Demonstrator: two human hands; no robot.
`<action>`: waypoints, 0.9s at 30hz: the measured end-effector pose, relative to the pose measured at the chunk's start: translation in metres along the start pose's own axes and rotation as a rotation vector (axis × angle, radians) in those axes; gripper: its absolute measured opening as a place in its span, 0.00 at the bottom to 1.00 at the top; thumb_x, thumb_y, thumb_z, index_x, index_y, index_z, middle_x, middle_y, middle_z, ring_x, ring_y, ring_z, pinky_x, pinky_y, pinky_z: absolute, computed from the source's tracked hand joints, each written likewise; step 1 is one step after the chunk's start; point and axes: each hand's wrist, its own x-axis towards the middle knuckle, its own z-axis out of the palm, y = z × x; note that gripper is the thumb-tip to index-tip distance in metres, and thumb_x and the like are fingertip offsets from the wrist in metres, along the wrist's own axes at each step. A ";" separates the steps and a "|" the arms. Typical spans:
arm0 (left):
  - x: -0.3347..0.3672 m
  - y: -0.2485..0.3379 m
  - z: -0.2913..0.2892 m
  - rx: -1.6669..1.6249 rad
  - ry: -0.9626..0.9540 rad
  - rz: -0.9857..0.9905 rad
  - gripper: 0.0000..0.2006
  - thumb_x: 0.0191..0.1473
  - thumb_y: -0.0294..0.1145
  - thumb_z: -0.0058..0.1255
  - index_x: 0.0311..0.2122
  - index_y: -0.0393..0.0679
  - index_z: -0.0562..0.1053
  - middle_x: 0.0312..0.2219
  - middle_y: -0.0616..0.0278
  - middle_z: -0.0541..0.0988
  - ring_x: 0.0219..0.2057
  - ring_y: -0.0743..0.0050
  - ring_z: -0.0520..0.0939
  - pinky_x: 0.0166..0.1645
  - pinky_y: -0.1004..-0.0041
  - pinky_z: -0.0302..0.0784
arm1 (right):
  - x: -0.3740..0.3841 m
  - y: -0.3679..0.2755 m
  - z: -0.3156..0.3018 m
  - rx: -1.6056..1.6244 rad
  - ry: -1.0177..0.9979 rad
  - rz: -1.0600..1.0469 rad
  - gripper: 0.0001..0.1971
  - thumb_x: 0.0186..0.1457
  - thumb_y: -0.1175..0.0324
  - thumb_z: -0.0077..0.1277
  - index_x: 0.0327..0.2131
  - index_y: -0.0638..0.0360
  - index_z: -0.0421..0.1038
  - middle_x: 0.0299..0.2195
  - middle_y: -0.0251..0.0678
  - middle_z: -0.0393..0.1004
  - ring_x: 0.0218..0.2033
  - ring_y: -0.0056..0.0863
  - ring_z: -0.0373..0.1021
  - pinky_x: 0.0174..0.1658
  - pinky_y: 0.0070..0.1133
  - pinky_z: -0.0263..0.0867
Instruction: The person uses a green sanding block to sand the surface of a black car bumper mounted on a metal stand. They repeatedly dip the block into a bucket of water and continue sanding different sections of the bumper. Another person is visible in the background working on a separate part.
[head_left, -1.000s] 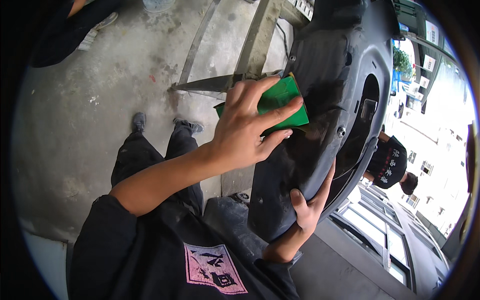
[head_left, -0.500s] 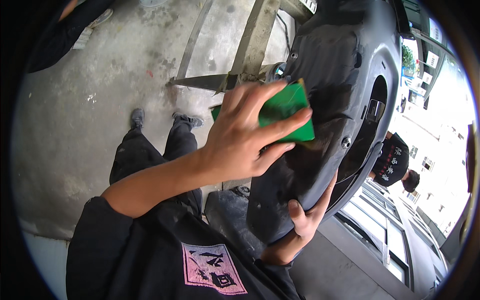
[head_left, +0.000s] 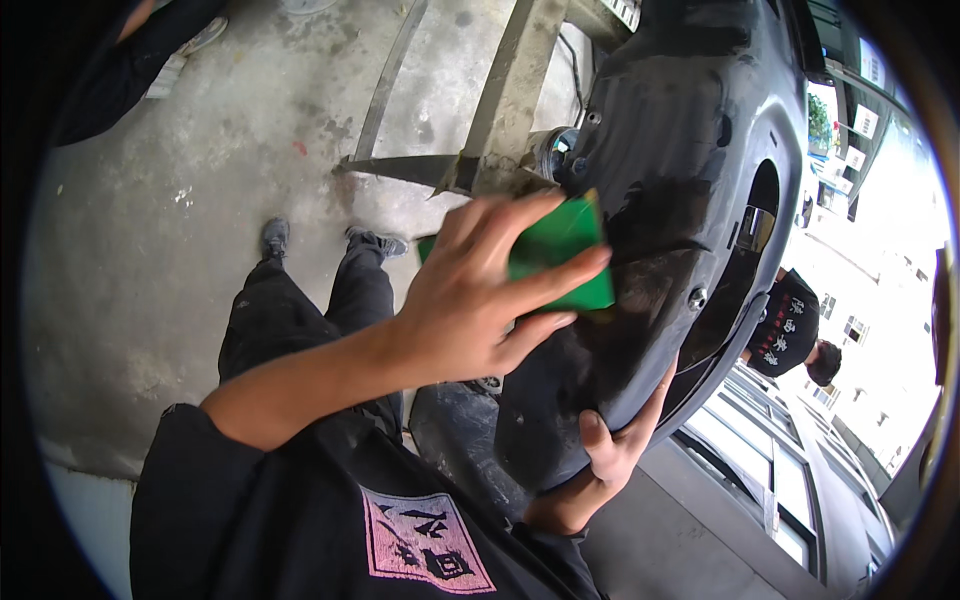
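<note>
A dark grey-black car bumper (head_left: 665, 190) stands on end before me, with darker, wet-looking patches on its face. My left hand (head_left: 470, 285) is closed on a green sanding pad (head_left: 575, 235), with its fingers spread across it. The pad lies against or very near the bumper's left edge; its underside is hidden and motion blurs it slightly. Lower down, my right hand (head_left: 620, 450) grips the bumper's near edge, thumb on the face and a finger stretched along the rim. A round metal-looking fitting (head_left: 697, 298) sits on the bumper above that hand.
Behind the bumper is a worn stand with a thick beam (head_left: 510, 85) and a low crossbar (head_left: 405, 170). A round can (head_left: 556, 152) stands beside it. One person (head_left: 785, 325) in dark clothes is beyond the bumper; another person's dark sleeve (head_left: 125, 75) shows at upper left.
My left hand has slid the green pad a little toward me and to the left along the bumper. My right hand stays on the edge, and the bumper has hardly shifted.
</note>
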 end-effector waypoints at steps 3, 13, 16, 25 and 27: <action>0.024 -0.001 0.007 -0.045 0.104 0.030 0.31 0.46 0.35 0.65 0.60 0.55 0.75 0.58 0.43 0.67 0.55 0.47 0.70 0.58 0.55 0.64 | 0.000 0.001 -0.005 -0.038 -0.023 -0.014 0.63 0.39 0.68 0.66 0.71 0.65 0.29 0.66 0.52 0.53 0.67 0.45 0.55 0.69 0.35 0.47; 0.002 0.004 0.006 -0.048 0.040 -0.061 0.29 0.48 0.34 0.64 0.59 0.51 0.75 0.57 0.43 0.67 0.55 0.45 0.70 0.59 0.55 0.64 | 0.000 0.003 -0.006 -0.041 -0.013 -0.024 0.63 0.39 0.67 0.66 0.71 0.65 0.31 0.66 0.52 0.53 0.67 0.46 0.56 0.68 0.36 0.48; -0.009 0.003 0.008 -0.061 0.026 -0.089 0.29 0.49 0.34 0.63 0.59 0.50 0.74 0.57 0.43 0.67 0.54 0.45 0.70 0.59 0.56 0.64 | 0.004 0.003 -0.001 -0.030 -0.009 -0.036 0.63 0.39 0.67 0.66 0.71 0.65 0.31 0.66 0.52 0.53 0.67 0.45 0.56 0.68 0.36 0.49; -0.010 0.013 0.016 -0.105 0.089 -0.163 0.29 0.51 0.31 0.62 0.61 0.47 0.73 0.57 0.43 0.67 0.54 0.46 0.70 0.59 0.58 0.66 | 0.003 0.001 0.001 -0.036 0.005 -0.032 0.62 0.38 0.68 0.65 0.71 0.65 0.32 0.66 0.52 0.53 0.66 0.46 0.56 0.68 0.35 0.49; 0.008 0.016 0.017 -0.121 0.139 -0.163 0.29 0.50 0.31 0.62 0.60 0.47 0.73 0.57 0.42 0.67 0.54 0.46 0.70 0.59 0.58 0.66 | 0.000 0.003 -0.002 -0.041 -0.003 -0.033 0.61 0.38 0.68 0.64 0.71 0.65 0.32 0.66 0.52 0.52 0.67 0.46 0.55 0.68 0.35 0.48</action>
